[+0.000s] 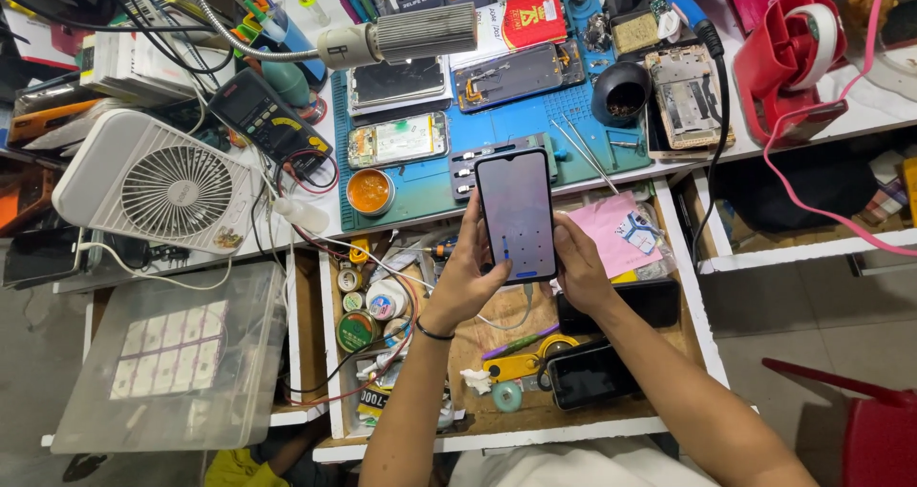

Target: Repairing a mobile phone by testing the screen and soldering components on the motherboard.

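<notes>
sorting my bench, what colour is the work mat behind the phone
Blue, seen in the head view: the mat behind the phone.

- The back of the smartphone (516,215) faces away; only its lit screen shows.
- The left hand (470,275) and the right hand (581,269) each hide one long edge of the phone.
- The red chair (864,420) is cut off by the right and bottom edges.
- Small tins in the open drawer (330,353) are too small to tell apart.
- The clear plastic box (172,358) blurs the sheets inside.
</notes>
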